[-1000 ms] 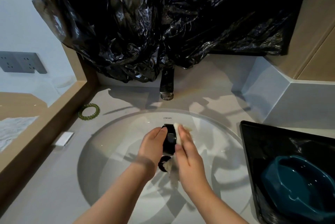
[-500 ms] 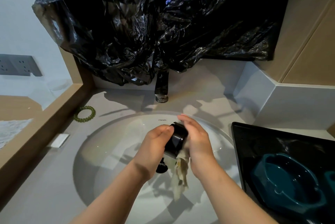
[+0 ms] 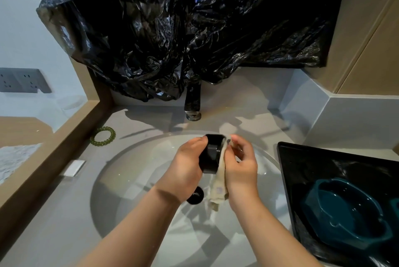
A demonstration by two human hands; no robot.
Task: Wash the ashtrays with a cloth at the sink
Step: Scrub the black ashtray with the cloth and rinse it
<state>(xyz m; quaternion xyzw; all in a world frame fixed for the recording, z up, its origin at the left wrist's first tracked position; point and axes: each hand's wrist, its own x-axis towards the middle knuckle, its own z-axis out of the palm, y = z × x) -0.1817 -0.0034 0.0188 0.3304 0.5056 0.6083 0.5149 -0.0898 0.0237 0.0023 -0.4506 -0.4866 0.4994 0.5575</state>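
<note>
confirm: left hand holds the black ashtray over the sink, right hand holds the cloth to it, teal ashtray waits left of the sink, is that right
No. The head view shows the teal ashtray right of the sink, in a black tray. The rest holds: left hand on the black ashtray, right hand on the cloth.

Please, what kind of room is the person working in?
Most likely a bathroom vanity: a round white basin sunk in a grey counter, a black faucet behind it, and a green coil hair tie lying on the counter.
</note>
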